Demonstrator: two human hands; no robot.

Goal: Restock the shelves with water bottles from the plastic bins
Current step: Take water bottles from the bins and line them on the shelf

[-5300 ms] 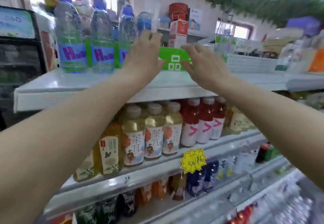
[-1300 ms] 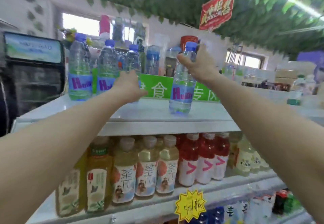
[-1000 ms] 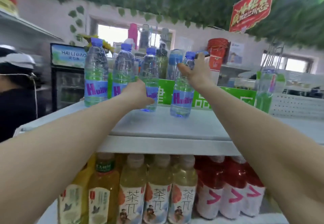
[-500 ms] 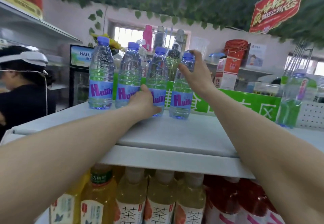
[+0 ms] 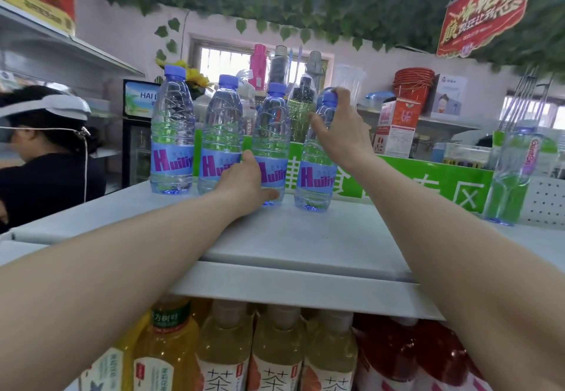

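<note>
Four water bottles [image 5: 171, 133] upright on top shelf [image 5: 305, 237]. Left hand [image 5: 247, 182] grips third bottle [image 5: 270, 133] base; right hand [image 5: 342, 133] grips fourth bottle [image 5: 315, 182] neck. Bins unseen; remaining stock unknown.

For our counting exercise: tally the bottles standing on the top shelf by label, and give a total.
Bottles with the blue and purple label: 4
Bottles with the green label: 1
Total: 5
The left hand holds the third bottle low down; the right hand grips the fourth near its cap.
</note>
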